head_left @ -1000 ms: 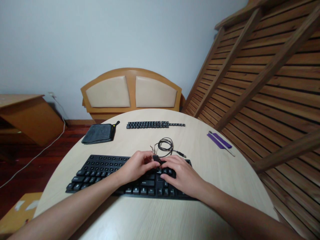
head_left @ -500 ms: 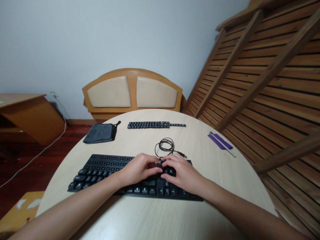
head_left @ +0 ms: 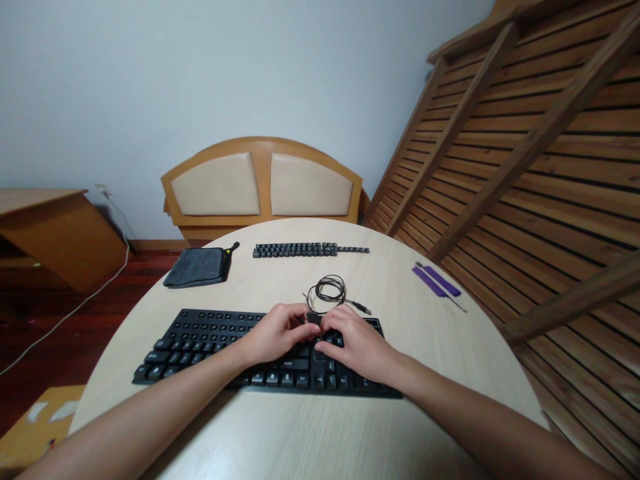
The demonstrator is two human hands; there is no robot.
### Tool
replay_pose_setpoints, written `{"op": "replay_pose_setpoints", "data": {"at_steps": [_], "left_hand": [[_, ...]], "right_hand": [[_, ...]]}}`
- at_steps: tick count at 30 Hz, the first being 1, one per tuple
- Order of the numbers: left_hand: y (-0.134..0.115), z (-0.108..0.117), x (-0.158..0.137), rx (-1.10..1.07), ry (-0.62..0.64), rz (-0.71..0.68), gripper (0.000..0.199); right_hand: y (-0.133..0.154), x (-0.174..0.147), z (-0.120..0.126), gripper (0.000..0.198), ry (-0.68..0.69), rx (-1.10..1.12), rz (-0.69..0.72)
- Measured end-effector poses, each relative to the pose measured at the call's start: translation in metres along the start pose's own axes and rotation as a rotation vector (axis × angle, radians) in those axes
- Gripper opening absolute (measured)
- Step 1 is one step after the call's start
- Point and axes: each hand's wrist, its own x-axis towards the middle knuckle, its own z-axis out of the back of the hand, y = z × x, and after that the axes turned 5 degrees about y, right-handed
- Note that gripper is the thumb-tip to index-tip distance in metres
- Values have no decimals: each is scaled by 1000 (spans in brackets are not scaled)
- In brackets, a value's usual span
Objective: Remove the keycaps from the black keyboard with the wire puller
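Note:
A black keyboard (head_left: 210,337) lies across the round wooden table (head_left: 310,433) in front of me. My left hand (head_left: 274,333) and my right hand (head_left: 361,347) rest over its right half. Their fingertips meet at the keyboard's far edge and pinch a small black piece (head_left: 313,318). Thin wire ends (head_left: 305,295) stick up just behind it. What the piece is I cannot tell. The keys under both palms are hidden.
A coiled black cable (head_left: 330,291) with a plug lies just beyond my fingers. Farther back lie rows of loose black keycaps (head_left: 310,250), a grey cloth pouch (head_left: 200,267) at the left and purple tools (head_left: 437,281) at the right. A chair (head_left: 263,183) stands behind the table.
My fingertips dipped lower onto the keys half a second ago. They are now back at the keyboard's far edge with the small black piece between them.

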Motion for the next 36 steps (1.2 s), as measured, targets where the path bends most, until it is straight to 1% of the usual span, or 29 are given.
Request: {"op": "replay_pose_setpoints", "data": {"at_steps": [4,8,12,15,17,22,25,27,32,36], "left_hand": [[6,-1,3,-183,-29,59,23],[7,-1,4,-242,-69,66,26],[7,-2,4,-249,-104,34,26],[7,-2,4,-220,-120,14,25],[7,-2,4,-197,-126,13,25],[6,-3,4,-155,-140,27,25],[7,-4,4,-137,-144,28,25],[7,-4,5,-113,-144,23,24],[10,-2,7,-108,-186,16,23],[14,-1,9,-124,-182,36,25]], "right_hand": [[0,-1,-1,10,-32,47,1],[0,-1,-1,7,-56,97,-8],[2,-2,0,15,-57,137,-48],[3,-3,0,26,-78,184,-87],[3,-4,0,28,-94,199,-87],[2,-4,1,12,-67,104,17],[0,-3,0,13,-76,60,73],[-1,-3,0,13,-105,23,103],[2,-4,1,12,-188,-53,130],[3,0,13,15,-199,-8,160]]}}
